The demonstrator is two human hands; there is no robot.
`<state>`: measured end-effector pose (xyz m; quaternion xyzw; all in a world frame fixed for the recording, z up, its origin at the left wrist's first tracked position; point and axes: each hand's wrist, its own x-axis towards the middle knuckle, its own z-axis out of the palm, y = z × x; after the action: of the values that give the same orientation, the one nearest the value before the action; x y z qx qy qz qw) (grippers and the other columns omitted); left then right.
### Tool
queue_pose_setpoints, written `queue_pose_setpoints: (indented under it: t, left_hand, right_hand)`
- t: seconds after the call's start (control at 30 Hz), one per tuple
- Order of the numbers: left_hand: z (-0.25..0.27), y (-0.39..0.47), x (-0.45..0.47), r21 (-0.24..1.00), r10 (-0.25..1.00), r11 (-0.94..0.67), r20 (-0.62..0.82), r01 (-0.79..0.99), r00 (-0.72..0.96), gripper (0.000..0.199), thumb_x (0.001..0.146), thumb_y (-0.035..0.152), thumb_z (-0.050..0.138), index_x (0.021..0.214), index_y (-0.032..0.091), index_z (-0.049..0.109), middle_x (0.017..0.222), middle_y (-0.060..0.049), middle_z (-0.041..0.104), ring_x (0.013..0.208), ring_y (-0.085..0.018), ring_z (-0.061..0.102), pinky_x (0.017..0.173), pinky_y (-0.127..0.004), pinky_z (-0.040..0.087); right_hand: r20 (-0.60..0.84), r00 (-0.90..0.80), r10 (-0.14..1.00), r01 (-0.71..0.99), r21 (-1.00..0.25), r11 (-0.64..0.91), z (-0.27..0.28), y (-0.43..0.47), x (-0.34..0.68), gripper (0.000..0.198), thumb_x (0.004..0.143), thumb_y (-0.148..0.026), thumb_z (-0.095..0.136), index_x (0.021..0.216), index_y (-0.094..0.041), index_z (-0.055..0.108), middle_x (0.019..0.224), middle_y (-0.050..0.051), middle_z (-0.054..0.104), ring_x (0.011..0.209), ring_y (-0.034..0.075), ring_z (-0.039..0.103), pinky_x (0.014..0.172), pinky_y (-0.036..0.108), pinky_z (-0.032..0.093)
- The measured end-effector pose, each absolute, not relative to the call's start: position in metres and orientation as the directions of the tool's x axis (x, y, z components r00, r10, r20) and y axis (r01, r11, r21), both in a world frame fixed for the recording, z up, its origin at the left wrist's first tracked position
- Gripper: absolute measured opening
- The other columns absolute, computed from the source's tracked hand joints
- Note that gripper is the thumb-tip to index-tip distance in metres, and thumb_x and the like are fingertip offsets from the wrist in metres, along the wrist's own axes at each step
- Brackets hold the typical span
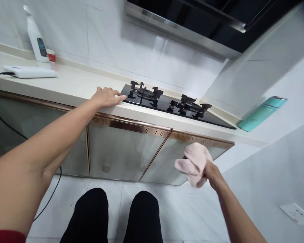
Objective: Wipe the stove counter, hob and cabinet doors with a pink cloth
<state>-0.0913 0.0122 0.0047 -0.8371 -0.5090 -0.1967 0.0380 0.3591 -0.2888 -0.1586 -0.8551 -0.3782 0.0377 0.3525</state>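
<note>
My left hand lies flat on the pale countertop, fingers stretched out, its fingertips at the left end of the black gas stove. A crumpled pale pink cloth is gripped in my right hand, which hangs in front of the right cabinet door. The cloth covers most of that hand's fingers. Two burners with black pan supports stand on the stove's glass top.
On the counter's left are a white spray bottle, a red-and-white cup and a white device with a black cable trailing to the floor. A turquoise bottle stands at the right end. Overhead juts a black range hood.
</note>
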Motion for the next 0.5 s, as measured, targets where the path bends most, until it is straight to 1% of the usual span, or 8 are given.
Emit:
queue_pose_setpoints:
  t: [0.07, 0.17, 0.2, 0.23, 0.3, 0.33, 0.43, 0.5]
  left_hand:
    - [0.005, 0.011, -0.091, 0.141, 0.838, -0.483, 0.361, 0.864, 0.409, 0.080, 0.094, 0.079, 0.022, 0.140, 0.028, 0.063, 0.146, -0.011, 0.061, 0.140, -0.038, 0.048, 0.119, -0.056, 0.025]
    - [0.006, 0.008, -0.091, 0.139, 0.836, -0.490, 0.354, 0.860, 0.419, 0.081, 0.093, 0.079, 0.022, 0.140, 0.027, 0.064, 0.146, -0.012, 0.061, 0.140, -0.039, 0.048, 0.118, -0.057, 0.024]
    - [0.007, 0.007, -0.091, 0.141, 0.835, -0.491, 0.356, 0.860, 0.419, 0.082, 0.093, 0.079, 0.022, 0.140, 0.026, 0.064, 0.146, -0.013, 0.060, 0.140, -0.039, 0.048, 0.118, -0.057, 0.024]
    - [0.007, 0.007, -0.091, 0.145, 0.835, -0.491, 0.357, 0.859, 0.418, 0.082, 0.093, 0.078, 0.022, 0.140, 0.026, 0.064, 0.146, -0.013, 0.060, 0.140, -0.040, 0.048, 0.118, -0.057, 0.024]
    - [0.007, 0.007, -0.091, 0.152, 0.836, -0.492, 0.358, 0.857, 0.416, 0.083, 0.093, 0.078, 0.021, 0.141, 0.025, 0.064, 0.146, -0.013, 0.060, 0.139, -0.040, 0.048, 0.118, -0.057, 0.023]
    - [0.006, 0.007, -0.091, 0.154, 0.835, -0.494, 0.358, 0.856, 0.417, 0.083, 0.093, 0.078, 0.022, 0.141, 0.026, 0.064, 0.146, -0.012, 0.061, 0.139, -0.040, 0.048, 0.119, -0.057, 0.023]
    - [0.005, 0.010, -0.091, 0.160, 0.827, -0.508, 0.367, 0.847, 0.427, 0.082, 0.093, 0.079, 0.023, 0.141, 0.028, 0.064, 0.145, -0.010, 0.062, 0.141, -0.039, 0.047, 0.120, -0.056, 0.020]
    - [0.004, 0.012, -0.091, 0.161, 0.822, -0.512, 0.379, 0.844, 0.426, 0.080, 0.093, 0.079, 0.023, 0.140, 0.030, 0.065, 0.145, -0.009, 0.062, 0.141, -0.039, 0.047, 0.121, -0.056, 0.020]
  right_hand:
    - [0.127, 0.761, 0.636, 0.538, -0.670, -0.511, -0.155, -0.291, 0.370, 0.043, 0.087, -0.058, 0.058, 0.087, -0.018, 0.074, 0.077, 0.012, 0.071, 0.083, 0.028, 0.068, 0.071, 0.035, 0.054]
    - [0.120, 0.860, 0.496, 0.392, -0.778, -0.490, -0.152, -0.293, 0.381, 0.049, 0.094, -0.060, 0.042, 0.084, -0.020, 0.068, 0.080, 0.012, 0.070, 0.087, 0.027, 0.069, 0.072, 0.035, 0.056]
    - [0.108, 0.862, 0.496, 0.373, -0.798, -0.473, -0.151, -0.295, 0.383, 0.050, 0.095, -0.060, 0.038, 0.082, -0.020, 0.066, 0.080, 0.012, 0.070, 0.084, 0.026, 0.069, 0.070, 0.035, 0.056]
    - [0.096, 0.842, 0.531, 0.385, -0.796, -0.467, -0.151, -0.296, 0.385, 0.049, 0.094, -0.062, 0.041, 0.079, -0.021, 0.064, 0.078, 0.011, 0.069, 0.081, 0.026, 0.068, 0.069, 0.035, 0.056]
    - [0.087, 0.770, 0.632, 0.447, -0.781, -0.436, -0.152, -0.301, 0.386, 0.041, 0.085, -0.061, 0.058, 0.070, -0.023, 0.060, 0.071, 0.008, 0.067, 0.076, 0.025, 0.067, 0.067, 0.034, 0.056]
    - [0.104, 0.756, 0.646, 0.447, -0.803, -0.394, -0.153, -0.304, 0.386, 0.038, 0.082, -0.059, 0.063, 0.067, -0.024, 0.059, 0.070, 0.008, 0.067, 0.076, 0.025, 0.066, 0.067, 0.033, 0.057]
    - [0.133, 0.823, 0.552, 0.311, -0.919, -0.242, -0.154, -0.308, 0.387, 0.038, 0.088, -0.059, 0.056, 0.076, -0.024, 0.064, 0.083, 0.009, 0.072, 0.079, 0.024, 0.068, 0.065, 0.032, 0.058]
    - [0.087, 0.847, 0.524, 0.244, -0.940, -0.238, -0.152, -0.307, 0.387, 0.038, 0.089, -0.058, 0.057, 0.083, -0.022, 0.068, 0.090, 0.012, 0.073, 0.077, 0.024, 0.069, 0.059, 0.032, 0.057]
